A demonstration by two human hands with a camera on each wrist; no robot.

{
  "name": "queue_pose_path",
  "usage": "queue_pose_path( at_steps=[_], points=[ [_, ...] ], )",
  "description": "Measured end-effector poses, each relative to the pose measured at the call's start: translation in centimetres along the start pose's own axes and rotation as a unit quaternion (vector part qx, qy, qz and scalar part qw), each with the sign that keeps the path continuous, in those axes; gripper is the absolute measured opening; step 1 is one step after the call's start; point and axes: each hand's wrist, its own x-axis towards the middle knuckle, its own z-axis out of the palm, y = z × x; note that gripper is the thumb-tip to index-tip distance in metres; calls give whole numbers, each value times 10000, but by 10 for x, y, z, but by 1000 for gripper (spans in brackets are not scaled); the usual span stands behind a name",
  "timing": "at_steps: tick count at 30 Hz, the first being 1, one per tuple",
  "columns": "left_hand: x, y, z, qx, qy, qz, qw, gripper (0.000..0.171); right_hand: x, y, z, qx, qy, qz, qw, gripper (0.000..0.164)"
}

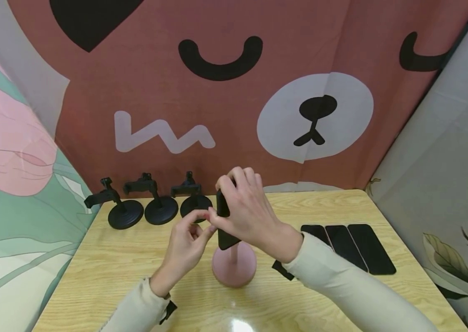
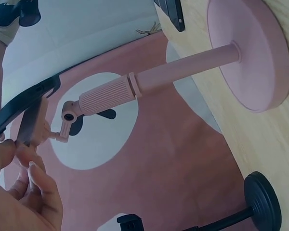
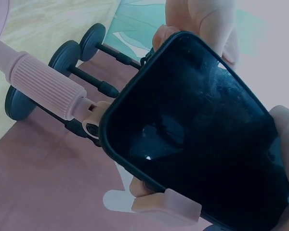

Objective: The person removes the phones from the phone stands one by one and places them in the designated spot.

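Note:
A pink phone stand point(image 1: 234, 267) stands upright on the wooden table in front of me. My right hand point(image 1: 250, 210) grips a smartphone point(image 1: 227, 240) with a dark screen and black edges, holding it against the stand's head. The left hand point(image 1: 186, 244) is at the phone's left side; in the left wrist view its thumb and fingers pinch the end of the pink clamp point(image 2: 34, 122). Seen from the right wrist, another clamp arm point(image 3: 171, 208) overlaps the phone's opposite edge. The phone hides most of the clamp's back.
Three black phone stands point(image 1: 161, 210) are lined up at the table's back left. On the right, three dark phones point(image 1: 346, 246) lie side by side, one partly behind the right sleeve. A printed curtain point(image 1: 234, 106) hangs behind the wooden table point(image 1: 105, 281).

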Motion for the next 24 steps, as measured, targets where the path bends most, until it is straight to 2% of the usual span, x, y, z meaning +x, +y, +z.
queue_pose_path(
  at_steps=[5, 18, 24],
  points=[
    [0, -1, 4, 104, 190, 94, 9997, 24, 0, 0, 0, 14, -23, 39, 10000, 38],
    [1, 2, 6, 164, 355, -60, 9992, 20, 2, 1, 2, 258, -123, 57, 9996, 37],
    [2, 2, 7, 99, 381, -245, 9989, 20, 0, 1, 6, 381, -214, 57, 9990, 37]
  ],
)
